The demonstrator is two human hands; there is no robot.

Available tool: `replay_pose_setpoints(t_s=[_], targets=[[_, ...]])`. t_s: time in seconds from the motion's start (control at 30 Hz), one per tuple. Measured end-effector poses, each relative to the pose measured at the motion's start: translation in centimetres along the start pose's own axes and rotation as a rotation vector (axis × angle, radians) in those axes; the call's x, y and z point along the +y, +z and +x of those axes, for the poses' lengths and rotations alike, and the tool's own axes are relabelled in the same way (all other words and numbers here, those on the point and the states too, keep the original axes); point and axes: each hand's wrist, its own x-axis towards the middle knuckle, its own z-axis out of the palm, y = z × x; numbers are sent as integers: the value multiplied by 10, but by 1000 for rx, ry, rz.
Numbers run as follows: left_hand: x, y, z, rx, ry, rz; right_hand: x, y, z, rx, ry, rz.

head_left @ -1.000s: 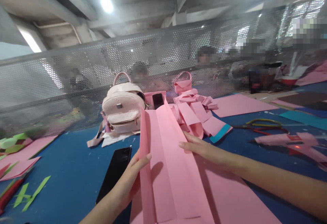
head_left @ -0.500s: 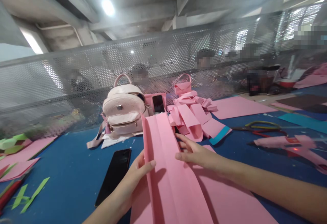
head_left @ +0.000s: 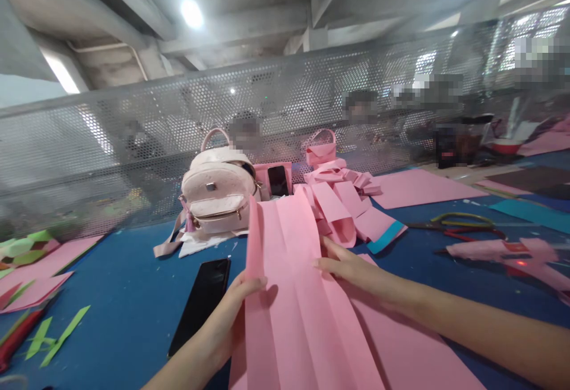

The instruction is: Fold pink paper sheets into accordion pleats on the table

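A long strip of pink paper (head_left: 294, 295) with lengthwise creases runs away from me, its far end raised. My left hand (head_left: 236, 307) grips its left edge, thumb on top and fingers hidden behind the paper. On the right edge, my right hand (head_left: 351, 265) pinches the strip with the thumb on the near face and the fingers round the outside. Both long sides bend upward a little. Beneath lies a larger pink sheet (head_left: 409, 342). A black phone (head_left: 200, 301) rests on the table just left of my left hand.
A pale pink backpack (head_left: 218, 188) stands behind, beside a heap of folded pink paper (head_left: 338, 200). On the right lie scissors (head_left: 463, 222) and a pink glue gun (head_left: 503, 253) with a lit red light. Green strips (head_left: 65, 336) are at left; a perforated metal screen (head_left: 285, 99) crosses the back.
The strip has opened out flatter and looks wider, its side folds less upright. My hands have moved slightly apart while still holding its edges.
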Motion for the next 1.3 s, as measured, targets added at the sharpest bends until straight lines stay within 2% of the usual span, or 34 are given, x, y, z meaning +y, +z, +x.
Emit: replay_pose_setpoints(t_s=[0.2, 0.37, 0.53, 0.67, 0.87, 1.0, 1.3], targets=[[0, -11, 10, 107, 10, 44, -4, -1, -6, 33, 69, 159], [7, -13, 15, 102, 99, 61, 2, -9, 2, 197, 120, 83], [17, -19, 24, 1, 167, 103, -4, -16, 13, 115, 1, 54], [21, -23, 31, -85, 235, 125, -5, -24, 18, 113, -70, 7], [20, -24, 34, -99, 297, 134, -4, -32, 21, 182, -63, -56], [21, -24, 33, -90, 296, 149, -5, -31, 19, 99, -74, -10], [24, -19, 24, -104, 264, 216, -11, -23, 11, 46, -67, -8]])
